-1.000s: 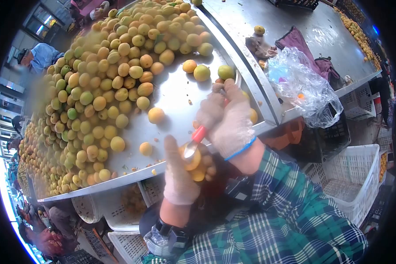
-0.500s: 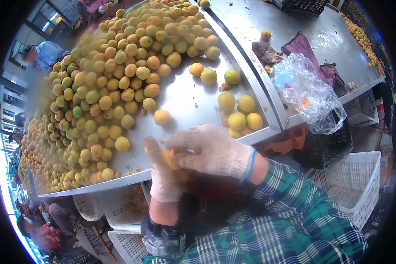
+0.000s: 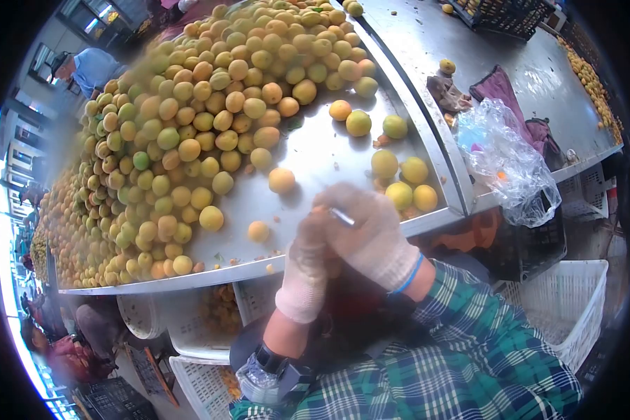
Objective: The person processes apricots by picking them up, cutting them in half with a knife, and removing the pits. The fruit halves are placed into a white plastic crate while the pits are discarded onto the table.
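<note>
Our two gloved hands meet over the near edge of the bench [image 3: 308, 157], right of its middle. Our right hand [image 3: 371, 231] has its fingers curled in, closed around a slim metal tool [image 3: 341, 216] whose bright end shows at the knuckles. Our left hand [image 3: 306, 262] is pressed against it; its fingers are blurred and partly covered, so we cannot tell how far open they are or what they hold.

Just beyond our left hand, a single fruit [image 3: 258, 231] lies near the bench's near edge, with another loose fruit [image 3: 281, 180] farther in. A cluster of four fruits [image 3: 399, 195] sits by the near right corner, and three more fruits [image 3: 358, 123] lie farther back along the right edge. The large fruit heap [image 3: 189, 150] covers the left side and the far part.

Across the right edge, a second bench [image 3: 525, 77] bears a purple cloth [image 3: 500, 94] and a clear plastic bag [image 3: 507, 168] that hangs over its near edge. Below it, to our right, stands a white crate [image 3: 574, 301].
</note>
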`<state>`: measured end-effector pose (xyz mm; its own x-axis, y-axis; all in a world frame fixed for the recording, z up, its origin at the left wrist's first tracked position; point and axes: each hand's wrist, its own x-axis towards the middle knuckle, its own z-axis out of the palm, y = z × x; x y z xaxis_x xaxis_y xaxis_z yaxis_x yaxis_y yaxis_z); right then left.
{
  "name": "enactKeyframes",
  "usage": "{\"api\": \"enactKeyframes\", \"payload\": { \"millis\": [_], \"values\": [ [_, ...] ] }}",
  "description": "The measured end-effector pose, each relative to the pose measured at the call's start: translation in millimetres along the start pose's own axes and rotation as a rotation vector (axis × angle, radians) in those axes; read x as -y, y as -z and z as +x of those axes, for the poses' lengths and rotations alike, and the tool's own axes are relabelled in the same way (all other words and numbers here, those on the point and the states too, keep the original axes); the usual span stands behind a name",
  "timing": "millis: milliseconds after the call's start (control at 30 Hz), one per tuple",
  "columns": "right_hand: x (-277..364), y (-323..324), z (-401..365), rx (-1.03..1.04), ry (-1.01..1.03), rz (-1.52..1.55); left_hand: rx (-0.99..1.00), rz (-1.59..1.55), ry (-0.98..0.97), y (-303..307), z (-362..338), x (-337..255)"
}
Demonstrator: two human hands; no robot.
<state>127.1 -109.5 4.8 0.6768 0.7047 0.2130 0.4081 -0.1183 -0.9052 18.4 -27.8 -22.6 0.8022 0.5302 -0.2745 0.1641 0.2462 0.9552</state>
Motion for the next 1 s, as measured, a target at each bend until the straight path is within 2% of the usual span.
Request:
{"api": "enactKeyframes", "payload": {
  "millis": [33,67,167,233,300,333,367,433,500,533,633,700,800,833,900,967,1000],
  "values": [
    [1,-1,0,-0.061,-0.078,0.019,0.006,0.176,-0.020,1,1,-3],
    [3,0,3,-0.078,-0.115,-0.006,0.014,-0.128,0.130,-2,-7,-8],
    [-8,-2,10,-0.084,-0.221,0.088,0.031,-0.132,0.157,4,-8,-14],
    [-13,-2,14,-0.066,-0.242,0.103,-0.045,-0.214,0.159,4,-11,-19],
    [-20,-8,16,-0.007,-0.207,-0.004,-0.143,-0.367,0.095,13,-16,-34],
    [-18,-13,17,0.019,-0.194,0.071,-0.188,-0.338,0.028,23,-20,-41],
    [-12,-9,14,0.123,-0.282,0.109,-0.231,-0.408,-0.027,36,-26,-47],
    [14,-7,15,0.248,-0.485,0.359,-0.366,-0.372,-0.185,71,-48,-59],
    [4,-15,15,0.216,-0.486,0.605,-0.489,-0.463,-0.232,105,-85,-70],
    [10,-16,14,0.176,-0.514,0.674,-0.626,-0.518,-0.231,118,-103,-69],
    [12,-10,9,0.123,-0.514,0.766,-0.690,-0.659,-0.229,173,-160,-39],
    [7,-4,6,0.118,-0.495,0.777,-0.940,-0.612,-0.162,192,-193,-16],
    [0,-1,2,0.142,-0.461,0.812,-1.056,-0.752,-0.040,212,-234,25],
    [2,-1,-1,0.151,-0.457,0.791,-1.071,-0.806,-0.102,223,-241,43],
    [-1,-2,-2,0.178,-0.483,0.788,-1.071,-0.887,-0.061,227,-257,60],
    [-6,-3,-4,0.197,-0.499,0.778,-0.945,-0.939,-0.055,225,-270,64],
    [-5,-6,-4,0.176,-0.525,0.781,-0.974,-0.956,-0.081,237,-278,78]
  ]
}}
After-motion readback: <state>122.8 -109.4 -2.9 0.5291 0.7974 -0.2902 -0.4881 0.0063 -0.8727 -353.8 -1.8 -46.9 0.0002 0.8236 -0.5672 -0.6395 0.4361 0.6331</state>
